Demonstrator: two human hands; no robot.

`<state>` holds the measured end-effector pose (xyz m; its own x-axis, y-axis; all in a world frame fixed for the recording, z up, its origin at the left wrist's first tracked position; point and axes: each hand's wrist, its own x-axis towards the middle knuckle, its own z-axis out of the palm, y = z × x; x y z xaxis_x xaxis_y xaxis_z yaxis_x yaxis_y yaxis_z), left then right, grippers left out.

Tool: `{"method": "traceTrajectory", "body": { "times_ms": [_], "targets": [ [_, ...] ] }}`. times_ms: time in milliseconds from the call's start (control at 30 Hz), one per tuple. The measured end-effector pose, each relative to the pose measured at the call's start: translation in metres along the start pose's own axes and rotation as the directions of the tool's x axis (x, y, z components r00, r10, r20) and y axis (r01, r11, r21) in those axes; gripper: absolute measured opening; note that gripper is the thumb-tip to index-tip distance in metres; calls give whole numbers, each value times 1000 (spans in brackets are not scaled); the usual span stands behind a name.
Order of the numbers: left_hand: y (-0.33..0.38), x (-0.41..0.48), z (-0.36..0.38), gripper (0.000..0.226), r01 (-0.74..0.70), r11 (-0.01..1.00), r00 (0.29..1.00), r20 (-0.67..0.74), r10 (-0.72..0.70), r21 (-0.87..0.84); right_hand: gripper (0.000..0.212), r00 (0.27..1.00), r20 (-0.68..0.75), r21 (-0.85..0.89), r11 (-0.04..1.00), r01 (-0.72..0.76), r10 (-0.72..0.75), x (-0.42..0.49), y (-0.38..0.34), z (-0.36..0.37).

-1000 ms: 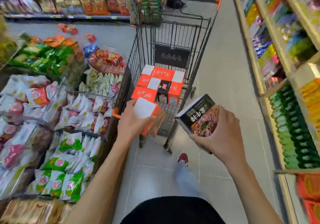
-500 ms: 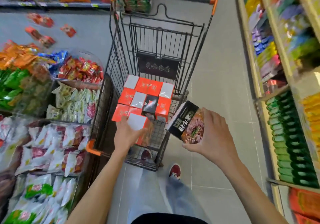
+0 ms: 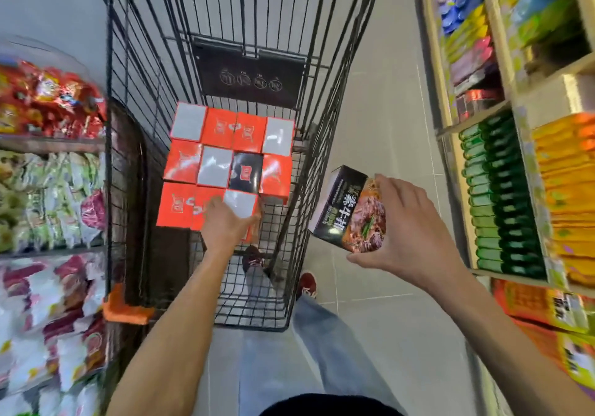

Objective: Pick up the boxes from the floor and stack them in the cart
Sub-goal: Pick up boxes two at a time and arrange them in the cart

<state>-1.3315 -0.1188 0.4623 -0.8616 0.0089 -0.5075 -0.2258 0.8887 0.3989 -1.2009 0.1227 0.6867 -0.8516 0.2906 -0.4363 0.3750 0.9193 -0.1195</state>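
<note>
An orange-and-white box (image 3: 240,204) is being grasped by the left grip (image 3: 225,227) inside the wire cart (image 3: 325,145), with the fingers being curled round its right edge. The box is being held at the near end of the stacked boxes (image 3: 222,132), touching the orange box to its left and lying just beside the single black box (image 3: 246,171) of the middle row. Whether it is being rested on the cart's bottom or being carried just above it cannot be told. The stacked boxes are being shown as rows of orange and white tops, packed tight against one another toward the far end of the basket.

A dark box (image 3: 349,213), printed with pale characters and a picture of a meat dish, is being clasped by the right grip (image 3: 410,232) outside the cart, just beside its right wall and above the grey tiled floor (image 3: 380,119). It is being held tilted, the fingers being wrapped over its far edge and the thumb being pressed under its near corner.

The cart is being flanked by bins of snack packets (image 3: 45,196) on the left and by shelves (image 3: 476,126) of green and orange packs on the right. A red shoe (image 3: 307,282) is being seen on the floor by the cart's near right corner, and an orange bumper (image 3: 127,309) at its near left corner.
</note>
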Motion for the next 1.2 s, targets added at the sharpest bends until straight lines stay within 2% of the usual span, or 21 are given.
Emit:
{"method": "traceTrajectory", "body": {
  "times_ms": [167, 433, 600, 700, 767, 867, 933, 1000, 1033, 1100, 1167, 1200],
  "targets": [
    [1, 15, 21, 96, -13, 993, 1000, -4, 13, 116, 130, 999, 9, -22, 999, 42, -42, 17, -7, 6],
    [-1, 25, 50, 98, 61, 942, 994, -107, -27, 329, 129, 998, 40, 3, 999, 46, -46, 25, -1, 7],
    [-8, 33, 58, 95, 26, 927, 995, -97, 11, 373, 128, 998, 38, -16, 999, 42, -42, 18, 14, 13],
    [-18, 39, 48, 94, -49, 925, 995, -61, 78, 377, 128, 999, 44, -9, 1000, 27, -27, 14, 20, 14],
    [-24, 42, 42, 80, -93, 961, 989, -89, 120, 262, 128, 999, 43, 7, 1000, 26, -26, 11, 22, 16],
    [-19, 41, 28, 47, -108, 993, 989, -110, 103, -40, 128, 998, 46, 36, 999, 39, -41, 9, 24, 19],
    [-3, 29, 14, 39, -138, 977, 990, -29, 135, -162, 127, 997, 49, 50, 997, 58, -60, 8, 24, 21],
    [24, 5, -4, 47, -166, 950, 969, 135, 207, -266, 127, 994, 49, 83, 993, 89, -93, 8, 23, 23],
    [40, -12, -15, 52, -136, 924, 939, 251, 236, -357, 128, 992, 54, 102, 989, 107, -113, 8, 22, 25],
    [66, -49, -34, 64, 17, 851, 820, 494, 289, -525, 129, 987, 65, 131, 981, 141, -150, 7, 19, 29],
    [80, -75, -46, 72, 37, 838, 715, 601, 358, -544, 129, 981, 71, 148, 974, 171, -183, 6, 13, 33],
    [81, -83, -51, 72, 9, 844, 697, 608, 379, -536, 129, 977, 70, 157, 970, 187, -200, 6, 11, 35]
  ]
}}
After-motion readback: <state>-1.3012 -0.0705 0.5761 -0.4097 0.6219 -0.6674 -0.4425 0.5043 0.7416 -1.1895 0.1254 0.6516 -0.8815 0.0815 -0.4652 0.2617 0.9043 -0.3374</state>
